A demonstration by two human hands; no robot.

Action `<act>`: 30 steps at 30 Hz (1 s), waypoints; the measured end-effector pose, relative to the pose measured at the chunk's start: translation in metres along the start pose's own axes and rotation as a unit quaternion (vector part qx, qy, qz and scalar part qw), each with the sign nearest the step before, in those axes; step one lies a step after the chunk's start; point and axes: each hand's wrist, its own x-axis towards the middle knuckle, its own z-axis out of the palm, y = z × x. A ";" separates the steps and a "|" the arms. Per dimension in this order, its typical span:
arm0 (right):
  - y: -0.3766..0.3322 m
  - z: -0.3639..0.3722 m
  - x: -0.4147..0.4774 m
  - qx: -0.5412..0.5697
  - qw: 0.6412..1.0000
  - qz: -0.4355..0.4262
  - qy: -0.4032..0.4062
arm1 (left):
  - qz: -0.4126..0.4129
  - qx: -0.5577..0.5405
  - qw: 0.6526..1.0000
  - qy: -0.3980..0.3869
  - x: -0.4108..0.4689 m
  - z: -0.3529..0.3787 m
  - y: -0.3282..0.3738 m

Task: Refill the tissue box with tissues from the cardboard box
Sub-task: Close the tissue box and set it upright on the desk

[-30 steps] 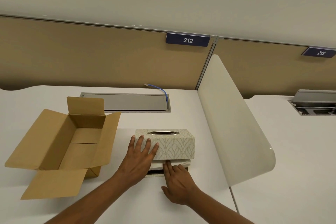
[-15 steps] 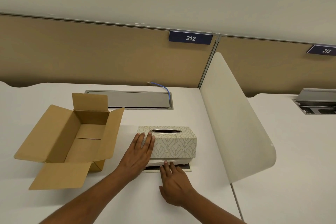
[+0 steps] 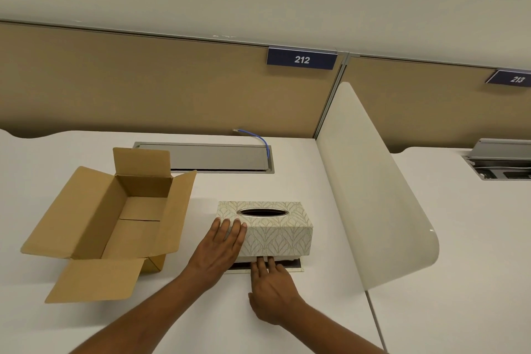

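I see the tissue box (image 3: 274, 231), a rectangular cover with a pale leaf pattern and a dark oval slot on top, standing mid-desk over its flat dark base tray (image 3: 293, 265), whose near edge shows beneath. My left hand (image 3: 219, 250) lies flat with fingers spread and unclenched against the cover's near-left corner. My right hand (image 3: 273, 287) rests flat on the desk (image 3: 287, 325), fingertips straight, reaching the gap at the cover's bottom edge, gripping nothing. Just left, apart from both hands, the corrugated cardboard box (image 3: 115, 227) sits with flaps splayed. A rounded white divider (image 3: 373, 187) bounds the right.
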 end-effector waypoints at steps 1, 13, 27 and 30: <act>0.000 -0.001 -0.004 0.001 1.000 -0.006 0.026 | 0.003 0.001 1.000 0.002 -0.002 0.001 0.001; 0.023 -0.011 0.007 0.019 0.984 0.071 0.165 | 0.023 -0.010 1.000 0.012 -0.016 0.020 0.013; 0.025 0.012 0.005 0.004 0.990 0.053 0.131 | 0.034 -0.011 0.999 0.015 -0.037 0.033 0.006; 0.024 0.009 0.013 -0.013 0.987 0.043 0.153 | 0.027 -0.023 0.999 0.023 -0.038 0.037 -0.006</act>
